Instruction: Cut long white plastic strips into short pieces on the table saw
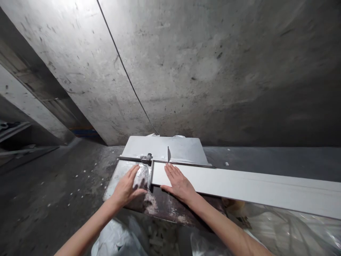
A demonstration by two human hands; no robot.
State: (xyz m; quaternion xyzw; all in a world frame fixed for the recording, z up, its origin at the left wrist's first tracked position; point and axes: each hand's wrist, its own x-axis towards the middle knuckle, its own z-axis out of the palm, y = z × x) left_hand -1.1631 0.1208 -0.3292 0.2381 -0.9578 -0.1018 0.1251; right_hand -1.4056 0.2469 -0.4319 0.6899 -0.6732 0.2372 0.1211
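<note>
A long white panel [239, 184] lies across a metal saw table [186, 145] and runs off to the right edge of the view. My right hand [179, 185] rests on the panel near its left end, fingers stretched forward and thumb out along its near edge. Just beyond those fingertips a thin blade [168, 154] stands upright from the table. My left hand [129, 186] is over the shiny left part of the table, fingers apart and holding nothing. Between the hands, a metal stop [151, 172] meets the panel's left end, beside a dark clamp knob [149, 155].
A concrete wall [199, 71] with a dark cable [125, 71] rises behind the table. White scraps dot the floor [80, 185] at left. Plastic bags [117, 238] lie below the table, and clear plastic sheeting [287, 227] is under the panel at right.
</note>
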